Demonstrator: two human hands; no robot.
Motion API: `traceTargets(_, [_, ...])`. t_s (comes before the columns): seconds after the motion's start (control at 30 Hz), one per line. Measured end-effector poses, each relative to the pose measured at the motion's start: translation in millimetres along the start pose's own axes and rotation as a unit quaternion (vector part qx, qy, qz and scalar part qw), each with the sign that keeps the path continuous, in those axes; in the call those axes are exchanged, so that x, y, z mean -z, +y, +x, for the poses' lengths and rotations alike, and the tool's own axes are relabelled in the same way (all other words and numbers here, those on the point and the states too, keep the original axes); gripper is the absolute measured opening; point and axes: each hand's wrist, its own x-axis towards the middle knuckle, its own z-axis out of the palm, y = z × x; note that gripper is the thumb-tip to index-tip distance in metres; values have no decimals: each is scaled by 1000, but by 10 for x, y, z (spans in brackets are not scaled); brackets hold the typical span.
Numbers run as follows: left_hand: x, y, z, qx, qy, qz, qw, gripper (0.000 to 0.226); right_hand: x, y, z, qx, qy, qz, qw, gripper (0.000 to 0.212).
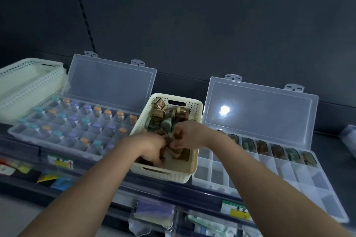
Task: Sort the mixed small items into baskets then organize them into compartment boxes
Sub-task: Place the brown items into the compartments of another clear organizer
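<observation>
Small items (157,119), brown and dull green and too blurred to identify, are heaped in a cream perforated basket (195,161) at the middle of the shelf (330,141), between two clear compartment boxes.

Surroundings: left box (25,131), lid raised, holds rows of little bottles (97,111) with orange, teal and purple caps. Right box (285,171), lid also raised, has one back row of dark oval pieces (277,150); its nearer compartments show only clear plastic. A stack of pale baskets (28,86) sits at far left, behind the left box.

Obstruction: both forearms cross the near half of the basket and cover much of its contents.

Left hand (151,149): fingers curled down among the pieces near the front wall; blur hides whether they grip anything. Right hand (189,136): fingers curled round a small brown piece (176,136) above the basket's middle. The two hands nearly touch.

Basket: handle slots at both ends, rim level, sitting flat.

Surface: dark shelf with a clear front rail carrying price labels (61,162); packaged goods hang below. Dark grey panel wall (192,25) behind; dim light.
</observation>
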Motion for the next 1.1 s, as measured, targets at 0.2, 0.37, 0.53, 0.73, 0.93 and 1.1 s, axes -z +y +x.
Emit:
traceTargets(0.2, [45, 43, -10, -34, -1, -47, 998, 38, 41, 147, -104, -30, 168, 170, 971, 32])
traceTargets(0.37, [94, 117, -34, -54, 54, -169, 983, 32, 31, 268, -272, -59, 206, 336, 917, 42])
traceTargets(0.53, [177, 298, -36, -50, 194, -298, 933, 19, 72, 449, -557, -70, 204, 444, 870, 55])
traceTargets(0.73, [323, 622, -33, -99, 174, -458, 866, 47, 59, 716, -833, -117, 253, 318, 906, 44])
traceTargets(0.93, [381, 866, 37, -97, 261, -204, 939, 49, -30, 864, -1000, -141, 302, 194, 923, 37])
traceTargets(1.1, [383, 981, 90, -106, 284, -74, 950, 44, -73, 868, -996, -136, 283, 112, 943, 32])
